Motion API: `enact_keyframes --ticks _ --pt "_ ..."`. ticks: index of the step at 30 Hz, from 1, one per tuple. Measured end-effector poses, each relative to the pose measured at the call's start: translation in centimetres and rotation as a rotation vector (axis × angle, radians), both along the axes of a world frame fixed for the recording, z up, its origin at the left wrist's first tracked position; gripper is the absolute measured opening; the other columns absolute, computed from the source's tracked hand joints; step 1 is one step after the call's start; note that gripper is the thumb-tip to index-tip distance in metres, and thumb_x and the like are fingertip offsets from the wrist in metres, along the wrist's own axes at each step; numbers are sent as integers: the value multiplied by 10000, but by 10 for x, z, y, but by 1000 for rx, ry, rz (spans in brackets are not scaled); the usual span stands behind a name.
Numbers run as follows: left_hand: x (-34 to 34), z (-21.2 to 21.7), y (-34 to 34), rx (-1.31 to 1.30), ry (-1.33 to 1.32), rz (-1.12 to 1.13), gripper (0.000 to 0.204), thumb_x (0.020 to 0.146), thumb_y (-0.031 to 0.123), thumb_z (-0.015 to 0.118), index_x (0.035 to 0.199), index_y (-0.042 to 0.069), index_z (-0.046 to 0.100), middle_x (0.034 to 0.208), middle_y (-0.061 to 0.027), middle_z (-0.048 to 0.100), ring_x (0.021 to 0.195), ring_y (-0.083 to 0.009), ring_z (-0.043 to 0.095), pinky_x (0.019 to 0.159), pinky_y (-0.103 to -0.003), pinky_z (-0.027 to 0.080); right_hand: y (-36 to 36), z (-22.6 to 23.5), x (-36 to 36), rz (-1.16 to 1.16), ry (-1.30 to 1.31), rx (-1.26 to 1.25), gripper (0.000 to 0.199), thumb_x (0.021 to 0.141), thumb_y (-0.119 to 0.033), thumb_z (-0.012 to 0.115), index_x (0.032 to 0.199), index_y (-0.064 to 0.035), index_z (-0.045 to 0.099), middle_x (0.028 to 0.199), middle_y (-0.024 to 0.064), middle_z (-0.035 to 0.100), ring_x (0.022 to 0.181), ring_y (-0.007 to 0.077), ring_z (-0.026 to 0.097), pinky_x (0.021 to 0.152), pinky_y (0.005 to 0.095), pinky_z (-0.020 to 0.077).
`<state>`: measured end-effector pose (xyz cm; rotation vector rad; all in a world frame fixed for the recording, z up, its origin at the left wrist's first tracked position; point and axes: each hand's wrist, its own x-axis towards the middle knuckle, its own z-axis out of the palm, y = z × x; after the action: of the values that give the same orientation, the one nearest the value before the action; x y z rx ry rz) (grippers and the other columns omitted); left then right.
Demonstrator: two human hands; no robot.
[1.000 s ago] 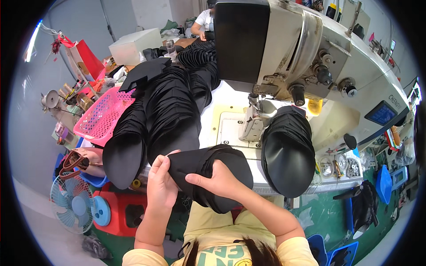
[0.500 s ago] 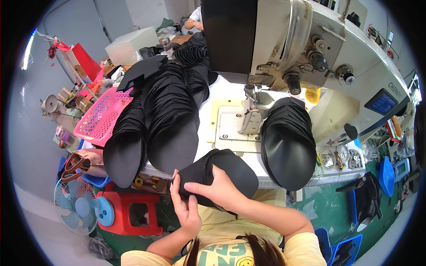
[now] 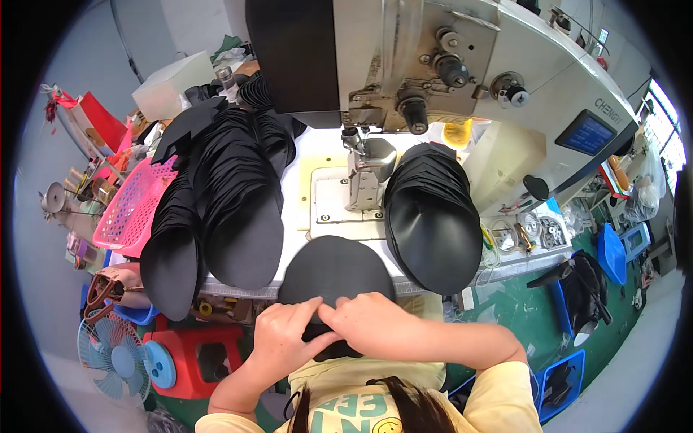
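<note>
A black rounded piece (image 3: 336,268) of thin, smooth material lies at the table's front edge, its broad curved end toward the sewing machine (image 3: 426,79). My left hand (image 3: 283,333) closes on its near part from the left. From the right, my right hand (image 3: 369,322) grips the same part, the fingertips of both hands almost meeting. Below my hands a darker part of the black material shows; whether it is one piece or several layers I cannot tell. The machine's presser foot (image 3: 367,173) stands beyond the piece, over the metal plate.
Overlapping stacks of black pieces (image 3: 242,238) lie left of the machine, another stack (image 3: 433,224) to its right. A pink basket (image 3: 133,206), red stool (image 3: 198,361) and blue fan (image 3: 114,353) stand at left. Blue bins (image 3: 561,386) sit on the green floor at right.
The black piece has turned so its broad end points at the machine. My right hand has drawn back toward my body, and both hands now meet on its near part. My view has shifted right.
</note>
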<state>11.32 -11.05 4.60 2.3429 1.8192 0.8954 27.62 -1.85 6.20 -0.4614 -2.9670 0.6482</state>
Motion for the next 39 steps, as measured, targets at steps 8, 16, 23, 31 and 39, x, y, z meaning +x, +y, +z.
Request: enact_keyframes --ticks 8,16,23,31,39 --pt "3 -20 8 202 -53 95 223 615 101 765 774 27 626 737 -83 611 662 -277 570 613 -376 411 16 -17 11 -230 608 191 575 628 12 661 1195 -24 573 918 125 647 634 270 629 582 357 514" --pt "-6 -30 22 195 33 222 290 599 33 694 889 36 680 1055 -132 658 1200 -364 530 1115 -592 214 26 -46 23 -404 858 -20 599 584 36 686 1175 -25 613 917 122 684 774 304 657 706 372 519" --pt "-10 -35 27 385 19 251 355 630 -61 573 945 29 708 1096 -135 669 1164 -372 563 1072 -590 291 37 -34 33 -256 788 241 599 552 48 644 1149 4 627 906 156 683 820 302 670 741 381 533" --pt "-24 -36 16 -339 -1076 177 192 863 0 581 1024 -63 664 851 -35 699 779 -94 616 733 -247 494 25 -17 45 -346 813 -311 452 723 -35 745 1155 29 628 941 188 691 764 242 699 699 307 535" --pt "-53 -93 68 -5 -660 386 202 884 111 635 973 -70 653 734 -56 660 693 -101 599 650 -262 470 80 -97 4 -655 603 212 255 794 -25 662 1046 14 645 911 195 680 739 322 667 633 334 528"
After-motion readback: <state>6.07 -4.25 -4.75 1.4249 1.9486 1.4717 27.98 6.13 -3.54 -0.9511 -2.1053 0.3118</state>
